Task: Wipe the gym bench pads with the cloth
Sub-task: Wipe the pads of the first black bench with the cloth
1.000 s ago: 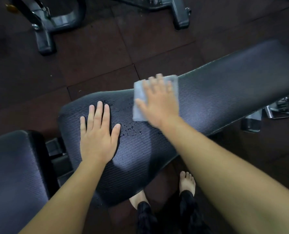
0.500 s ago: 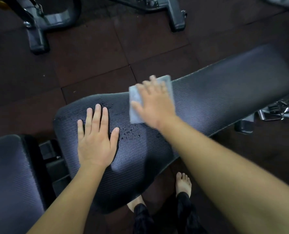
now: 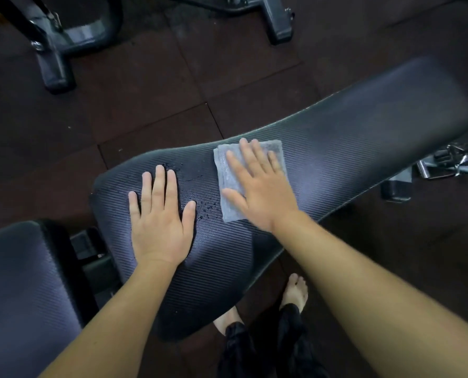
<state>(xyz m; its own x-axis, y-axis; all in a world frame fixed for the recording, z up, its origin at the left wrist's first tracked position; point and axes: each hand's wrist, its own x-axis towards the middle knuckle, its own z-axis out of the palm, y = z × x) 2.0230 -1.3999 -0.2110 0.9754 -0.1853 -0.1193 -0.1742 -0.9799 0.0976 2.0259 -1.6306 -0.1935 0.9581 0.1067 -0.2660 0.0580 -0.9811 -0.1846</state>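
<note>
A long black ribbed back pad (image 3: 350,148) of the gym bench runs from lower centre up to the right. My right hand (image 3: 260,186) presses flat on a folded light grey cloth (image 3: 227,173) lying on the pad's middle. My left hand (image 3: 160,222) rests flat with straight fingers on the pad's left end. Water droplets (image 3: 208,207) dot the pad between the two hands. A second black seat pad (image 3: 22,290) fills the lower left corner.
Dark rubber floor tiles (image 3: 145,110) surround the bench. Grey metal machine feet (image 3: 55,69) stand at the top left and another machine foot (image 3: 277,23) at top centre. Metal bench frame parts (image 3: 451,162) show at the right. My bare feet (image 3: 294,293) stand below the pad.
My right hand has slid the cloth a little to the left and nearer along the pad, towards the droplets. My left hand has stayed in place.
</note>
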